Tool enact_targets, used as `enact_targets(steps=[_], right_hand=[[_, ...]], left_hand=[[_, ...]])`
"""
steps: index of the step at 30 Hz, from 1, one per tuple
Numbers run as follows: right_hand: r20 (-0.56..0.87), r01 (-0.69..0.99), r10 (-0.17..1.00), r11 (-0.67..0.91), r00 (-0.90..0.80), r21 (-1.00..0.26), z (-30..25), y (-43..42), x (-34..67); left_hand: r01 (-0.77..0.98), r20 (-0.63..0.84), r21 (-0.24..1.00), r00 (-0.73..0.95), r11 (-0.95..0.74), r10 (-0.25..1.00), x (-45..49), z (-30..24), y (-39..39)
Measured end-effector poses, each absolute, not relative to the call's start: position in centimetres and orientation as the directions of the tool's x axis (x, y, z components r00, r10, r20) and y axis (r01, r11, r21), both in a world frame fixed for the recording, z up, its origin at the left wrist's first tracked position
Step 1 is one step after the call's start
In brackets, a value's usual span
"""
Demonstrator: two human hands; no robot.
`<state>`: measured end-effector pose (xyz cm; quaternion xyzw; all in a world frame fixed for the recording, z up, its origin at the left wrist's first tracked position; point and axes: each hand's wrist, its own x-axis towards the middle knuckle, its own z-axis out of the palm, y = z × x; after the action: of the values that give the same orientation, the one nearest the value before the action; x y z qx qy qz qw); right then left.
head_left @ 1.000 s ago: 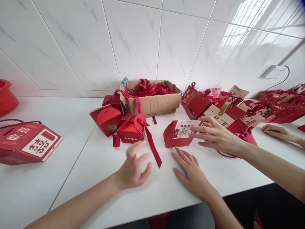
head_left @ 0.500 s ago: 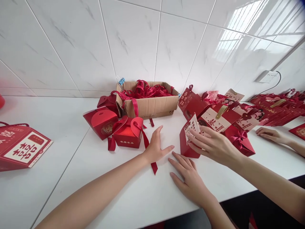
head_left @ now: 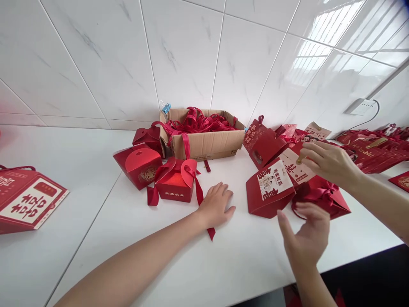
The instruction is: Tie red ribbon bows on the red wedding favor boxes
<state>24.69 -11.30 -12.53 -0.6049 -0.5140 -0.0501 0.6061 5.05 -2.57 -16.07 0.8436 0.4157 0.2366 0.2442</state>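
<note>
Carton of red card with a white character panel [head_left: 35,200]: far left, cut off by the edge of view, on a smooth white tabletop [head_left: 76,153].

Scalloped red card box [head_left: 137,166]: tilted, a dark red card box [head_left: 145,138] behind it.

Bright red card box tied with satin ribbon [head_left: 175,183]: upright, left of the left hand; one long ribbon tail passes under that wrist.

Brown corrugated cardboard tray [head_left: 211,147]: against the wall, heaped with loose crimson ribbons [head_left: 203,121].

Left hand [head_left: 217,204]: palm down on the tabletop, fingers loosely bent, nothing seen in its grasp. Advisable: free the tail of the wrist before shifting the arm, lest the tied box be dragged.

Wedge-shaped red box with a white printed label [head_left: 270,187]: between the two hands, label upward, leaning near the stacked boxes.

Right hand [head_left: 305,234]: blurred, thumb and fingers spread, gripping nothing; contact with the labelled box cannot be told. Good handling, in judgement: light, even pressure on the card sides, thumb clear of the print.

Red box with a satin bow [head_left: 326,198]: behind the right hand.

Co-worker's hand [head_left: 332,164]: above that bow, fingers by a gold tab [head_left: 299,160]; grip unclear.
</note>
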Motion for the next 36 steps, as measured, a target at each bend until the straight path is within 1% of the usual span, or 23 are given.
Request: enact_targets(steps=[1, 2, 4, 5, 7, 9, 11, 13, 15, 18, 21, 24, 27, 30, 33, 36], right_hand=[[0.649, 0.66, 0.576, 0.234, 0.498, -0.714, -11.9, -10.5, 24.9], [0.599, 0.64, 0.615, 0.19, 0.514, -0.744, -11.3, -9.5, 25.1], [0.476, 0.608, 0.731, 0.106, 0.489, -0.787, -10.3, -7.5, 25.4], [0.442, 0.595, 0.777, 0.109, 0.449, -0.796, -10.0, -6.6, 25.4], [0.457, 0.571, 0.814, 0.196, 0.359, -0.797, -9.5, -4.9, 25.1], [0.509, 0.568, 0.819, 0.294, 0.266, -0.769, -9.4, -3.8, 24.3], [0.538, 0.557, 0.818, 0.355, 0.203, -0.751, -9.4, -3.5, 23.1], [0.54, 0.524, 0.825, 0.39, 0.167, -0.757, -9.5, -3.7, 21.7], [0.541, 0.486, 0.828, 0.417, 0.145, -0.768, -9.7, -4.3, 20.5], [0.577, 0.436, 0.808, 0.48, 0.119, -0.761, -10.1, -5.1, 19.7], [0.595, 0.413, 0.794, 0.503, 0.126, -0.759, -10.6, -5.4, 19.9], [0.598, 0.435, 0.791, 0.495, 0.134, -0.752, -11.0, -5.4, 20.5], [0.637, 0.439, 0.762, 0.535, 0.118, -0.722, -11.1, -5.5, 20.8], [0.69, 0.399, 0.716, 0.606, 0.105, -0.689, -11.1, -5.7, 20.9], [0.707, 0.358, 0.703, 0.643, 0.074, -0.677, -10.8, -5.8, 20.9], [0.725, 0.336, 0.687, 0.673, 0.048, -0.659, -10.5, -6.0, 20.9]], left_hand=[[0.584, 0.2, 0.61, 0.54, -0.535, 0.818, 5.0, -16.1, -2.5], [0.583, 0.207, 0.614, 0.532, -0.533, 0.821, 4.8, -16.1, -2.5], [0.582, 0.228, 0.626, 0.499, -0.518, 0.836, 4.6, -16.1, -2.3], [0.58, 0.244, 0.637, 0.474, -0.508, 0.846, 4.6, -16.1, -2.2], [0.563, 0.286, 0.664, 0.417, -0.492, 0.863, 4.5, -15.9, -2.1], [0.521, 0.343, 0.696, 0.364, -0.495, 0.866, 4.6, -15.3, -2.2], [0.471, 0.403, 0.715, 0.326, -0.517, 0.855, 4.8, -14.2, -2.4], [0.414, 0.47, 0.727, 0.281, -0.548, 0.837, 5.3, -12.7, -2.7], [0.341, 0.544, 0.742, 0.197, -0.577, 0.816, 6.0, -11.0, -2.9], [0.273, 0.605, 0.749, 0.092, -0.604, 0.791, 7.1, -9.0, -2.9], [0.303, 0.639, 0.708, 0.11, -0.638, 0.762, 8.0, -8.1, -2.7], [0.344, 0.675, 0.644, 0.167, -0.684, 0.719, 8.3, -8.2, -2.7], [0.332, 0.699, 0.608, 0.206, -0.721, 0.684, 8.1, -8.1, -2.7], [0.272, 0.673, 0.642, 0.248, -0.717, 0.697, 7.6, -7.6, -2.6], [0.213, 0.594, 0.713, 0.324, -0.668, 0.737, 7.0, -6.7, -2.3], [0.198, 0.533, 0.745, 0.396, -0.637, 0.747, 6.4, -5.8, -2.1]])
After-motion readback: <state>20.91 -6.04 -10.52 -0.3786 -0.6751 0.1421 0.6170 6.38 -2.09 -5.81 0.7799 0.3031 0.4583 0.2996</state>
